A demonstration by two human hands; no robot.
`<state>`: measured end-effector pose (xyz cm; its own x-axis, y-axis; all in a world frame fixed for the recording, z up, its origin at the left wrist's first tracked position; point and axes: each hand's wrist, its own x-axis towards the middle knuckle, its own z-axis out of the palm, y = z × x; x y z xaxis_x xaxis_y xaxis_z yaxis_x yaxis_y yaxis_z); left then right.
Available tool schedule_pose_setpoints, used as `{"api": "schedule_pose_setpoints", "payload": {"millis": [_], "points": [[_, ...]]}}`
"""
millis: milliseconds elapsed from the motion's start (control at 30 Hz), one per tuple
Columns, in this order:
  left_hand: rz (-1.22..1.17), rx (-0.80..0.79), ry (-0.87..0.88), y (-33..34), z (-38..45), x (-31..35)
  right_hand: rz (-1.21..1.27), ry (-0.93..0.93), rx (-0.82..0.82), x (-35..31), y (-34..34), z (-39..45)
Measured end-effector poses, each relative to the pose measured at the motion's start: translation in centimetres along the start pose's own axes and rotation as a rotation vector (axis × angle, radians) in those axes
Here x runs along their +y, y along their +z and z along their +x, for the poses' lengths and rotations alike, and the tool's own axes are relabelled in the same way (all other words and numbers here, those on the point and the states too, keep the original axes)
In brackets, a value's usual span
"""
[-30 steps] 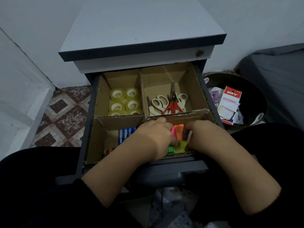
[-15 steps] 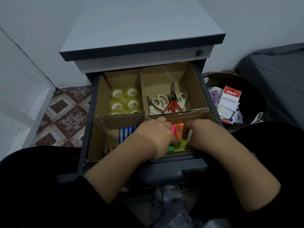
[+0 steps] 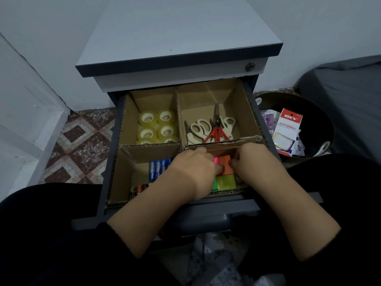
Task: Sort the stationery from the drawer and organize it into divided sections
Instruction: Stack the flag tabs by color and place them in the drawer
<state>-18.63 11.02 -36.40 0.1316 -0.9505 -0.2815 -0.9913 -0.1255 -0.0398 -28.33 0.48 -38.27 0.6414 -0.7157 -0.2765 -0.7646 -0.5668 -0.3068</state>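
Observation:
The open drawer (image 3: 218,201) holds a cardboard divider (image 3: 179,120) with four sections. Tape rolls (image 3: 157,126) fill the back left one, and scissors (image 3: 214,129) lie in the back right. Blue batteries (image 3: 157,168) and darker ones (image 3: 138,189) are in the front left. Neon sticky-note blocks, orange (image 3: 225,165), pink (image 3: 216,161) and yellow-green (image 3: 226,182), sit in the front right section. My left hand (image 3: 193,168) and my right hand (image 3: 257,162) both reach into that section, fingers curled around the orange and pink blocks from either side.
A grey cabinet top (image 3: 181,38) overhangs the drawer. To the right stands a dark round basket (image 3: 317,112) with a red-and-white stationery packet (image 3: 287,131) and other packets. Patterned floor tiles (image 3: 82,141) show at left. My dark-clothed legs frame the drawer front.
Both hands stay in the front right section with only slight finger shifts around the sticky-note blocks. Nothing else has moved.

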Motion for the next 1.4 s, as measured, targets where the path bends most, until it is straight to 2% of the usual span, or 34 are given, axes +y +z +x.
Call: {"api": "schedule_pose_setpoints", "payload": {"millis": [567, 967, 1067, 1233, 1400], "points": [[-0.002, -0.004, 0.004, 0.0, -0.1, 0.0, 0.056, 0.026, -0.038, -0.4, -0.2, -0.1], [-0.027, -0.032, -0.044, 0.0, -0.1, 0.1, 0.029, -0.050, 0.008, -0.3, -1.1, -1.1], [-0.046, -0.037, -0.042, -0.2, -0.1, 0.1, 0.015, -0.047, -0.032, -0.5, -1.6, -1.3], [-0.149, -0.047, 0.034, -0.5, -0.6, -0.3, -0.032, -0.042, -0.252, -1.0, -3.2, -1.8], [-0.134, -0.060, 0.029, -0.5, -0.4, -0.3, -0.052, -0.066, -0.192, -0.5, -2.4, -1.8]]}}
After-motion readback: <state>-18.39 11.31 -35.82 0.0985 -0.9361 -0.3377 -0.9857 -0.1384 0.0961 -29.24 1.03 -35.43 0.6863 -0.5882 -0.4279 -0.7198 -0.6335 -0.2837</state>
